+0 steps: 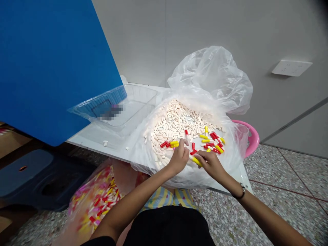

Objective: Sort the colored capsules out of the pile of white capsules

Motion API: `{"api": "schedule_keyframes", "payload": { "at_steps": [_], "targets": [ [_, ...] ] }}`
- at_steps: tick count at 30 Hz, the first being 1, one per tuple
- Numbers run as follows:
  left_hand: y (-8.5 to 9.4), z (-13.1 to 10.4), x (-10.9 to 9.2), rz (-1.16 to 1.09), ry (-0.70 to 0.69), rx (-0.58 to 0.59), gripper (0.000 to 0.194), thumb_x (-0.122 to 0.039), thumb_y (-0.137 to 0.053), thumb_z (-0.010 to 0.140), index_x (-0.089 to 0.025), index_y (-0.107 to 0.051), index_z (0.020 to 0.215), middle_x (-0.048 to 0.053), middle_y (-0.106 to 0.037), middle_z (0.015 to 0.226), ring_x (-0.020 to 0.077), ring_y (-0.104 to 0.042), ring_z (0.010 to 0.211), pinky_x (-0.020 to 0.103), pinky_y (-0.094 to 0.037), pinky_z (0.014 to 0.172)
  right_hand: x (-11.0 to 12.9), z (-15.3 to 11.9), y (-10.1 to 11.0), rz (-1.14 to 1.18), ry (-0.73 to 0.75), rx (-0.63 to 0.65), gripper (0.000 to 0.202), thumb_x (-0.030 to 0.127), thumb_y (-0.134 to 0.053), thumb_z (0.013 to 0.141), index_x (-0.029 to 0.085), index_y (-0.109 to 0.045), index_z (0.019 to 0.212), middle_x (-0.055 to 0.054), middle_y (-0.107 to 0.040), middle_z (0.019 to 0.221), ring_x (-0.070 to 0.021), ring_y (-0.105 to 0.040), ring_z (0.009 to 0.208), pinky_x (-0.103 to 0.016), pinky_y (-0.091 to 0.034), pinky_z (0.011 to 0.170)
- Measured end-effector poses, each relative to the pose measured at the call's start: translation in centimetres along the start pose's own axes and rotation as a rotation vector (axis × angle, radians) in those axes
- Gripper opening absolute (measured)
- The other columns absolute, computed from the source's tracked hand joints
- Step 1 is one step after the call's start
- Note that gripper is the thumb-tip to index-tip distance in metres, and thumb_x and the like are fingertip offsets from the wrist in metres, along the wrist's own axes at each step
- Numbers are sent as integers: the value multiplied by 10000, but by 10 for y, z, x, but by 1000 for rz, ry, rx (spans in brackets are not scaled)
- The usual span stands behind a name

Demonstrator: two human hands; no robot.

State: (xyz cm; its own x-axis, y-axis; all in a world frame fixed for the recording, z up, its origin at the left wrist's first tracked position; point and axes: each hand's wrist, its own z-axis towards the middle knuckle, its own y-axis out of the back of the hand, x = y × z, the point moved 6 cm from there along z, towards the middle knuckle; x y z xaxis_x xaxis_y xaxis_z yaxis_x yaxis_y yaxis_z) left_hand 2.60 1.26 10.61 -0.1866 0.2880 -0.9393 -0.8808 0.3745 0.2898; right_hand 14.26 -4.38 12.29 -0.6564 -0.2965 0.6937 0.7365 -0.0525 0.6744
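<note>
My right hand [209, 164] is closed around a yellow-and-white capsule-shaped piece [196, 161], its white end pointing left. Close beside it, my left hand [180, 156] has its fingers curled together; whatever they may hold is hidden. Just beyond the left fingertips lies a red-and-white piece [187, 133]. White pieces [169, 124] are heaped in an opened clear plastic bag [143, 155] on the table. Red-and-white and yellow-and-white pieces lie loose on the right, such as a yellow one [219, 148]. A few more red and yellow ones [174, 143] rest left of my left hand.
A clear plastic tray [138, 114] stands at the table's [88, 140] left, against a blue panel [51, 61]. A pink rim [253, 140] shows at the right. Below left, a bag of coloured pieces [102, 201] sits near a dark stool [28, 171]. The wall carries a socket [292, 68].
</note>
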Motion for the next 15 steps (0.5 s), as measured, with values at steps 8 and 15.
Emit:
{"api": "schedule_keyframes", "payload": {
  "at_steps": [8,15],
  "targets": [
    [-22,-13,42,-490,578,130,56,-271,-319,846,-233,-278,842,-118,-183,500,51,-163,350,179,-109,419,-3,-23,-9,-347,188,-100,278,295,-381,930,156,-604,1020,-127,-666,858,-218,-627,744,-316,-464,626],
    [-4,-14,36,-200,150,-76,28,-235,-338,854,-214,-336,873,-72,-325,593,84,-314,474,206,-264,486,-27,-16,-27,508,-368,161,362,498,-464,857,166,-534,730,67,-383,440,-73,-349,339,-220,-282,378]
  ]
}}
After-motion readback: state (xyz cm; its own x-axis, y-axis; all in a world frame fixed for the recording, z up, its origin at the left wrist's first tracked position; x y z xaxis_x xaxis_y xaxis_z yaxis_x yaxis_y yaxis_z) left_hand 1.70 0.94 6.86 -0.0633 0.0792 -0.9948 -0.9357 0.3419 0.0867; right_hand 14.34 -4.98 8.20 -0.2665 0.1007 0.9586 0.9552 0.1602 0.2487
